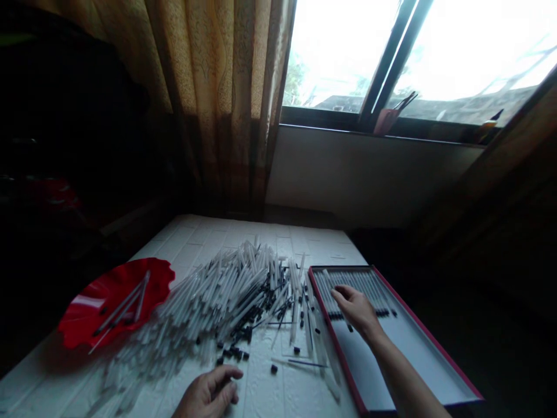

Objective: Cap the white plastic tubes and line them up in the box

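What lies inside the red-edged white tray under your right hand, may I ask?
Thin clear tubes with black ends lie side by side in the red-edged white tray, with one loose black piece nearby. Whatever lies beneath the right hand is covered and cannot be seen.

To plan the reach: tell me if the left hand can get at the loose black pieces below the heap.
Probably yes: the left hand lies just below the loose black pieces, nothing seen between them; the heap of white tubes lies beyond, not in the way.
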